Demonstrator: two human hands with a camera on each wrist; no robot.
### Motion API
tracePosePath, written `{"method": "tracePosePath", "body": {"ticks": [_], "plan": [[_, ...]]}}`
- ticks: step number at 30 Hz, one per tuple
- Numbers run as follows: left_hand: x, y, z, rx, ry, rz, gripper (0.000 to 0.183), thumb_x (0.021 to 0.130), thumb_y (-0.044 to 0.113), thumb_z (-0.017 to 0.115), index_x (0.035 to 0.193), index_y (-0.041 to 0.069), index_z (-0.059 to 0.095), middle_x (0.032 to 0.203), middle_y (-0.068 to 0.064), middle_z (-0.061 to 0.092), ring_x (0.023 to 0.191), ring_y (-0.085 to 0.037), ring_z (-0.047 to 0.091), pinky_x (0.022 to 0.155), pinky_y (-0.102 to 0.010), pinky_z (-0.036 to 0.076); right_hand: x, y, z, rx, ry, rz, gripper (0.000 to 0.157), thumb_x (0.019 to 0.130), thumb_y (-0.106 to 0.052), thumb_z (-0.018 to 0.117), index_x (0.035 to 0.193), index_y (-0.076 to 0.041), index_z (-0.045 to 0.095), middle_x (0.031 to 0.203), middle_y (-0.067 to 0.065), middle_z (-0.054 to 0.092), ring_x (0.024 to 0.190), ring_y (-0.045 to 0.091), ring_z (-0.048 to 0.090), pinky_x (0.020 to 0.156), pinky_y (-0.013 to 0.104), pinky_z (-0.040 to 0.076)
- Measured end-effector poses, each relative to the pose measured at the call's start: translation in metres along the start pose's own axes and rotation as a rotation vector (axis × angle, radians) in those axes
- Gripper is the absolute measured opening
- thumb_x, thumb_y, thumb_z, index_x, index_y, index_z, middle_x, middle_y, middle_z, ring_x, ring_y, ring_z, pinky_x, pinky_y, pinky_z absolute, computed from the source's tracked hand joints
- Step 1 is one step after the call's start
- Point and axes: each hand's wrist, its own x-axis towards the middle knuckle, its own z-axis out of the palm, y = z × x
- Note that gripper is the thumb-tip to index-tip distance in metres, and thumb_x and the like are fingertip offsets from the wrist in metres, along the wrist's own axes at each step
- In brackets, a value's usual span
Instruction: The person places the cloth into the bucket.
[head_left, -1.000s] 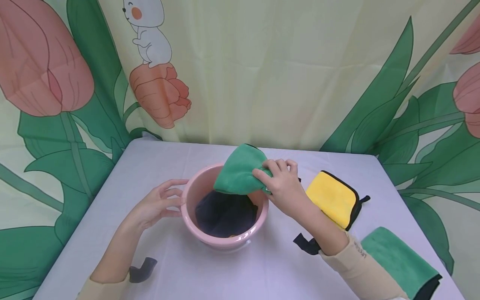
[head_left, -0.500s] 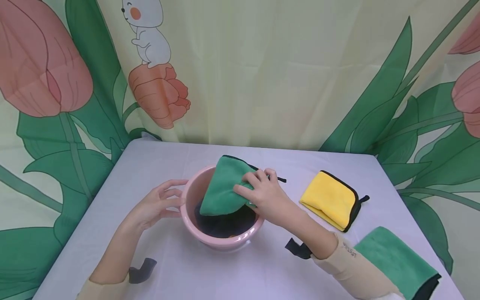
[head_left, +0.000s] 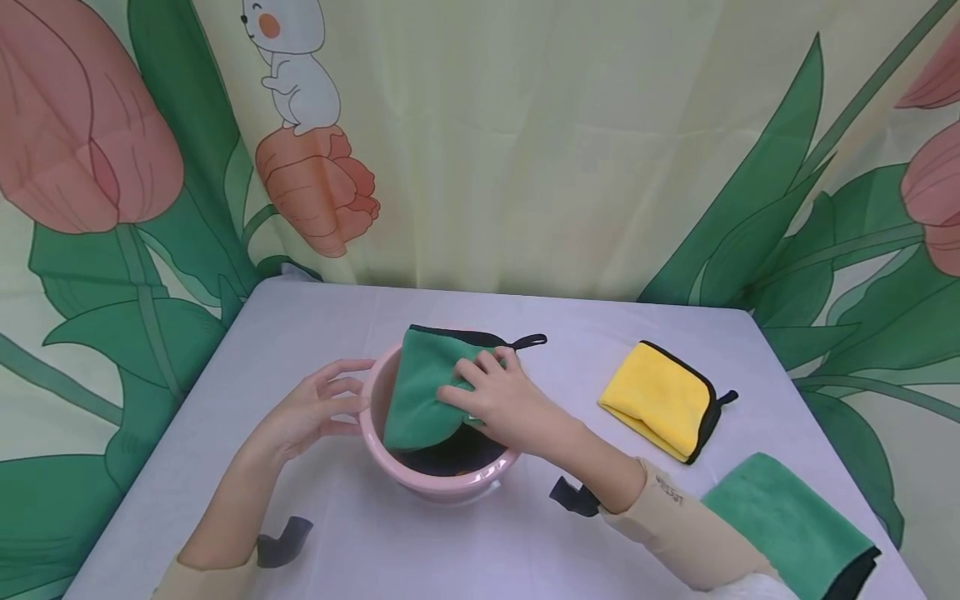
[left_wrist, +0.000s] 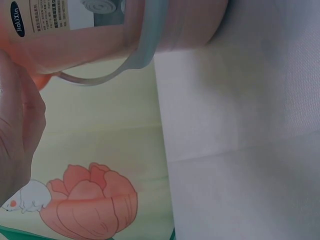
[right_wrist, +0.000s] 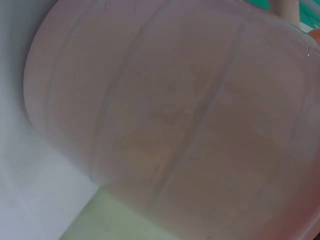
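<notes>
A pink bucket (head_left: 420, 483) stands upright on the white table, with dark cloth (head_left: 450, 457) showing inside it. My right hand (head_left: 495, 398) pinches a folded green towel (head_left: 423, 387) with black edging, partly lowered into the bucket's mouth. The towel's black loop lies out past the rim at the back right. At the bucket's left side, my left hand (head_left: 318, 404) has its fingers extended against the rim. In the left wrist view that hand (left_wrist: 17, 125) is beside the bucket (left_wrist: 85, 45), whose pale handle (left_wrist: 152, 35) hangs down. The right wrist view is filled by the bucket's side (right_wrist: 150, 110).
To the right lies a folded yellow towel (head_left: 656, 400) with black trim and a loop. Nearer the right table edge is another folded green towel (head_left: 787, 525). A printed curtain (head_left: 510, 150) hangs behind the table.
My right hand has moved left and down, taking the green towel from over the bucket's back right into its mouth. The left hand has stayed at the rim.
</notes>
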Motion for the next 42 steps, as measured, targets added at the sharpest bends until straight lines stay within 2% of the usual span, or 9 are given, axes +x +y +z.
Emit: {"method": "tracePosePath", "body": {"ticks": [15,29,35,42], "plan": [[-0.002,0.001,0.001,-0.008,-0.005,0.010,0.056,0.084,0.010,0.062,0.134,0.007,0.037,0.096,-0.006,0.058,0.086,-0.018,0.061,0.075,-0.040,0.054,0.011,-0.001,0.011,0.018,-0.184,-0.044,0.041,0.079,-0.029,0.071,0.115,-0.028,0.052,0.103,-0.001,0.048,0.089,0.019,0.045,0.079,0.036,0.034],[-0.003,0.002,0.002,-0.034,-0.028,0.035,0.055,0.085,0.008,0.061,0.134,0.004,0.036,0.095,-0.005,0.058,0.083,-0.017,0.062,0.074,-0.040,0.054,0.017,-0.005,0.013,0.006,-0.349,-0.077,0.043,0.081,-0.034,0.068,0.121,-0.031,0.051,0.111,0.000,0.051,0.104,0.021,0.047,0.089,0.042,0.035],[-0.002,0.001,0.002,-0.037,-0.015,0.023,0.052,0.084,0.007,0.062,0.131,0.009,0.040,0.095,-0.004,0.058,0.082,-0.017,0.062,0.074,-0.040,0.054,0.018,-0.006,0.014,0.015,-0.376,-0.078,0.045,0.081,-0.033,0.069,0.123,-0.032,0.052,0.111,0.000,0.052,0.105,0.020,0.046,0.091,0.043,0.035],[-0.002,0.001,0.002,-0.039,-0.025,0.025,0.052,0.084,0.008,0.062,0.132,0.007,0.040,0.094,-0.003,0.058,0.082,-0.017,0.062,0.075,-0.040,0.054,0.017,-0.006,0.015,0.014,-0.410,-0.076,0.049,0.080,-0.034,0.070,0.125,-0.033,0.051,0.110,0.000,0.051,0.104,0.019,0.045,0.089,0.042,0.035]]}}
